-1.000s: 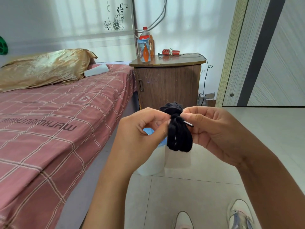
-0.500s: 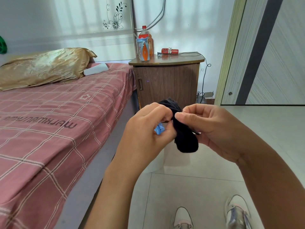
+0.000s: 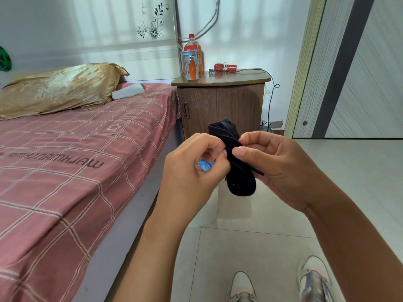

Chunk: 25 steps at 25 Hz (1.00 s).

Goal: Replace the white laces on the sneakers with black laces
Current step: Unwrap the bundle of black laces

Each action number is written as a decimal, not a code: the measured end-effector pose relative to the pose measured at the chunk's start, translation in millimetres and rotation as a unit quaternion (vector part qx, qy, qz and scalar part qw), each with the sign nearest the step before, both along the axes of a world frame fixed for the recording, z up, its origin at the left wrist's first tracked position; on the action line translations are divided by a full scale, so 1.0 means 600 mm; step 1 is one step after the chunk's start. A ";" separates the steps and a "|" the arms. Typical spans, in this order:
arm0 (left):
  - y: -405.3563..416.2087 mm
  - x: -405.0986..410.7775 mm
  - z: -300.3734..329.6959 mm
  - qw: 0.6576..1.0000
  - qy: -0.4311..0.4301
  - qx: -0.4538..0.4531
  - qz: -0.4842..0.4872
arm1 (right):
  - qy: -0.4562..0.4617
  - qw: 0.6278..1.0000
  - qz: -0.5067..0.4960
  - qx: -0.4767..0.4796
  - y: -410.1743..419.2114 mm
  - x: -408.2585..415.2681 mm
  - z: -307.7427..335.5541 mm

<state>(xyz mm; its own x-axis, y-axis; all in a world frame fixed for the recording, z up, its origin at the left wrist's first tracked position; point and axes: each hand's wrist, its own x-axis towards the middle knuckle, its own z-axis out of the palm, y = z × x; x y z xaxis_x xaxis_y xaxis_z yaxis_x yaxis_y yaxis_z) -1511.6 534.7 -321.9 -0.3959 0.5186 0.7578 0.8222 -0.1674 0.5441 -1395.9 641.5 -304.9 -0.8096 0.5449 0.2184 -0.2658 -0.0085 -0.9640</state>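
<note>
Nearest me, two white sneakers (image 3: pixel 242 287) sit on the pale tiled floor (image 3: pixel 250 247). Above them my left hand (image 3: pixel 194 173) and right hand (image 3: pixel 281 168) both pinch a bundled coil of black laces (image 3: pixel 238 177), held in mid-air between them. Beyond stands a brown wooden bedside cabinet (image 3: pixel 220 101).

Pale tiled floor (image 3: pixel 250 247) carries two sneakers (image 3: pixel 242 286); the bed (image 3: pixel 65 171) holds a gold pillow (image 3: pixel 58 88).

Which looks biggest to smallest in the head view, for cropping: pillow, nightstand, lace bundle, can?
1. pillow
2. nightstand
3. lace bundle, though it is nearer the camera
4. can
</note>
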 end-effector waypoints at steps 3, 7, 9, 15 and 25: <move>-0.006 0.001 0.005 1.000 0.008 0.008 -0.008 | -0.007 0.999 -0.021 0.045 0.002 0.006 0.004; -0.003 0.001 0.011 0.999 0.035 -0.009 0.005 | -0.018 0.988 -0.064 0.136 -0.001 0.011 0.006; -0.002 -0.003 0.009 0.999 0.034 -0.026 -0.007 | -0.020 0.987 -0.059 0.146 0.001 0.011 0.003; 0.002 -0.006 -0.003 0.997 0.051 -0.053 0.008 | -0.028 0.982 -0.021 0.187 0.010 0.008 -0.011; 0.013 -0.020 -0.024 0.989 0.047 -0.111 0.088 | 0.033 0.770 -0.175 0.612 0.024 -0.018 -0.035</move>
<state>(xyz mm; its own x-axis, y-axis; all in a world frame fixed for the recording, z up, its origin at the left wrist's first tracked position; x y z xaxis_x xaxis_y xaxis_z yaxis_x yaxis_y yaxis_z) -1523.5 542.6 -336.4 -0.4289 0.6057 0.6702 0.8764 0.0990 0.4714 -1406.4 656.0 -325.9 -0.6248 0.0794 0.7767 -0.0950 0.9797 -0.1766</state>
